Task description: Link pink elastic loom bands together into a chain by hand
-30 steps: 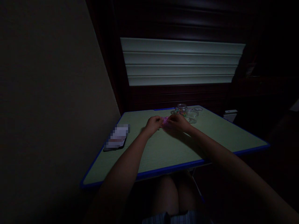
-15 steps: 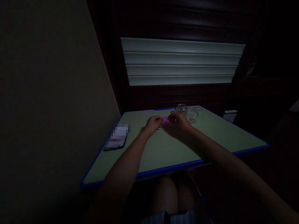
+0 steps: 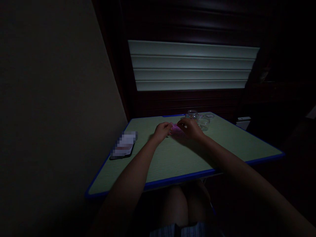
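A small pink, translucent pouch-like piece (image 3: 177, 130) is stretched between my two hands, just over the table. My left hand (image 3: 162, 131) pinches its left edge between thumb and fingers. At its upper right, my right hand (image 3: 190, 127) grips the edge with bent fingers, hiding part of it. Close behind the right hand stand an uncapped clear jar (image 3: 192, 114) with small colourful pieces in it and a second clear container (image 3: 204, 124). The dim light hides what, if anything, is inside the pink piece.
The pale green table (image 3: 172, 161) has a blue rim. A clear round lid (image 3: 209, 116) lies behind the jars. At the left edge rests a flat, phone-like object (image 3: 124, 144), its top blurred out. A wall stands to the left and a slatted panel (image 3: 195, 65) behind.
My right hand has shifted very slightly, and more of the pink piece shows between the hands. My left hand stays almost in place.
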Available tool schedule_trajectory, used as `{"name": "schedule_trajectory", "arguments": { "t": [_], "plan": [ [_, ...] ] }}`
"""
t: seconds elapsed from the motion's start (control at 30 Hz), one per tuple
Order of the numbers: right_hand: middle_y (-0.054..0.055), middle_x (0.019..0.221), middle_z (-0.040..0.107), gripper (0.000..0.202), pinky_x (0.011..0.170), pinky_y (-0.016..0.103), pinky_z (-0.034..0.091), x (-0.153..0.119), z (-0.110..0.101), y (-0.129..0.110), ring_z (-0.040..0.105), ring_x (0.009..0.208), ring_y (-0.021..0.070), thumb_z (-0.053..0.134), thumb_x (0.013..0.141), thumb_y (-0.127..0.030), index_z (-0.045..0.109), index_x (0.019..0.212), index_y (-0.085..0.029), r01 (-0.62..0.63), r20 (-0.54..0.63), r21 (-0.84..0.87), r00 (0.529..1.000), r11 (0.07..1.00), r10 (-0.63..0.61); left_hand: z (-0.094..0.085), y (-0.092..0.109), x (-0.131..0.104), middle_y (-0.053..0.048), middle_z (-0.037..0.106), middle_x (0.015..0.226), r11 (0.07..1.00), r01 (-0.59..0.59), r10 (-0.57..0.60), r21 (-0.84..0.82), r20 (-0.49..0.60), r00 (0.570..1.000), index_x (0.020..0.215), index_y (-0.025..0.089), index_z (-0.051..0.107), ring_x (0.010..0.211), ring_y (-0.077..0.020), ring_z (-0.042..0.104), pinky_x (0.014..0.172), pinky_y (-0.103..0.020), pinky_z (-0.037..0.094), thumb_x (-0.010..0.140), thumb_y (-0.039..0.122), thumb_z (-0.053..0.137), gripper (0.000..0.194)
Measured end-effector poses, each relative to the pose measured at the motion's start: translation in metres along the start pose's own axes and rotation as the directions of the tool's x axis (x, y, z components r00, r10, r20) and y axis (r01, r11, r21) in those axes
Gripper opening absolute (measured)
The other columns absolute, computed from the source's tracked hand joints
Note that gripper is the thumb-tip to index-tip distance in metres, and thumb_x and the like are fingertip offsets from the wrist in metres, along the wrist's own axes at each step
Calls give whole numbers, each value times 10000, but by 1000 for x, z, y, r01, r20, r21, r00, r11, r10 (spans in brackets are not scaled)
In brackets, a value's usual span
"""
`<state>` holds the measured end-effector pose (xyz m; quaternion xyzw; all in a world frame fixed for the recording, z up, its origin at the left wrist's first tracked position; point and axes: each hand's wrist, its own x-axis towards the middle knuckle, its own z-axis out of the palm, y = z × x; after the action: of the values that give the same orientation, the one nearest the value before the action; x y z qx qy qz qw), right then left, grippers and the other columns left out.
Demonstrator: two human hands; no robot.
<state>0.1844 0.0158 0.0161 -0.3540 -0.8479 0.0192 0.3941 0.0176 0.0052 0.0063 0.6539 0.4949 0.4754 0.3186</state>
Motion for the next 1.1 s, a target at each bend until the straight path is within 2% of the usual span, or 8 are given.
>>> {"name": "schedule_trajectory", "arguments": {
  "t": [0.17,0.4,0.5,0.77,0.93,1.1],
  "plan": [
    [69,784,614,185,635,232,366,0,0,0,514,677,126,482,740,-140,644,831,-137,27,17,13,999,1000,-27,1,0,0,-17,572,640,1000,19,-19,15,20,1000,700,133,552,460,-64,490,415,-170,386,755,385,460,274],
    [62,765,616,168,621,223,365,0,2,1,514,659,115,495,739,-136,642,821,-134,48,10,-2,999,999,-48,1,1,-1,-13,598,687,1000,4,-4,5,24,1000,739,136,556,459,-48,496,419,-154,383,750,265,464,158],
    [59,754,618,168,604,213,360,-1,3,2,515,650,111,501,738,-148,643,826,-133,55,26,-15,998,998,-55,1,1,0,-19,607,692,1000,2,-2,6,10,1000,730,136,552,461,-53,501,407,-152,374,740,267,479,150],
    [49,737,624,157,601,202,352,-2,5,4,518,648,108,514,694,-133,647,778,-133,-1,80,-64,997,998,7,0,0,2,-29,610,703,1000,7,-7,17,-24,1000,746,133,555,495,-64,508,399,-141,360,734,285,492,164],
    [59,748,640,180,605,206,368,0,6,4,533,645,111,492,713,-139,648,800,-124,-39,46,-13,998,999,40,0,-2,2,-21,595,669,1000,-5,5,9,-42,999,713,132,546,489,-57,496,413,-142,371,728,269,496,147],
    [72,725,646,216,598,217,392,3,6,4,541,615,114,464,768,-216,646,789,-102,-160,11,89,987,983,159,1,-3,2,-16,597,682,1000,-6,6,-10,-37,999,731,136,541,478,-61,501,415,-157,377,736,263,486,138]
  ]
}}
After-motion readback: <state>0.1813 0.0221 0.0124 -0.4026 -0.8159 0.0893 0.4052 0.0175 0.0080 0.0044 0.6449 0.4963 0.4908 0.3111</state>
